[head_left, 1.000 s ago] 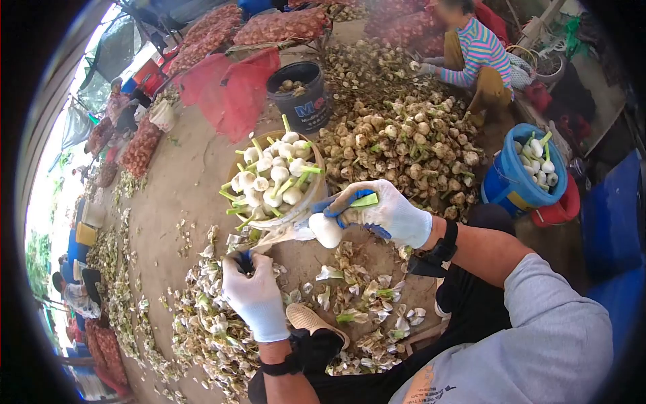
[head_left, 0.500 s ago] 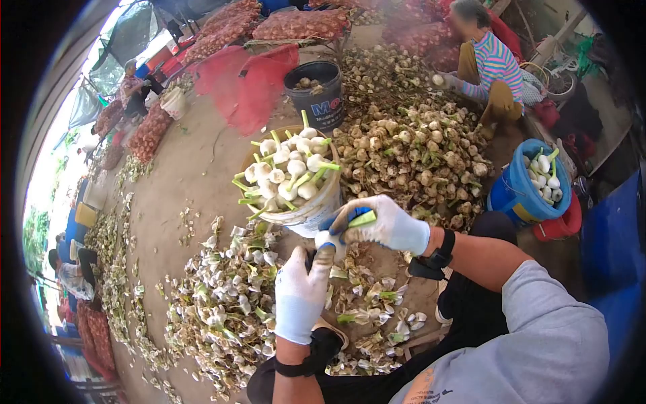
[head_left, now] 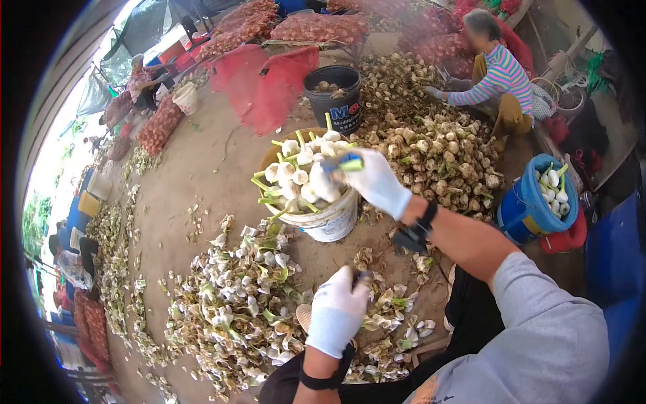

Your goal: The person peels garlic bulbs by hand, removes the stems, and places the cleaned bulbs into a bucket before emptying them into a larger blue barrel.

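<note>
The person's two hands, both in white gloves, are apart from each other. The right hand [head_left: 378, 182] is closed around one bulb [head_left: 324, 184] with a green stem; this bulb, a little blurred, is over the white bucket [head_left: 328, 227], and I cannot tell if it touches the others there. The left hand [head_left: 338, 306] is lower, curled, above the peels [head_left: 232, 303]; whether it holds something I cannot tell.

I count four buckets: the white bucket, heaped with bulbs too crowded to count; one black bucket [head_left: 330, 104] behind it, with some brown bulbs; one blue bucket [head_left: 513, 212] at the right, with several white bulbs; one pale bucket [head_left: 186, 99] far at the upper left. One red basin [head_left: 568, 234] is beside the blue bucket.

One large garlic pile [head_left: 437, 151] lies on the brown floor [head_left: 202, 175], where peels are strewn widely. Three other people are visible: one in a striped top [head_left: 496, 77] by the pile, two at the left. Red sacks [head_left: 319, 28] lie behind. The room's left side is bright.
</note>
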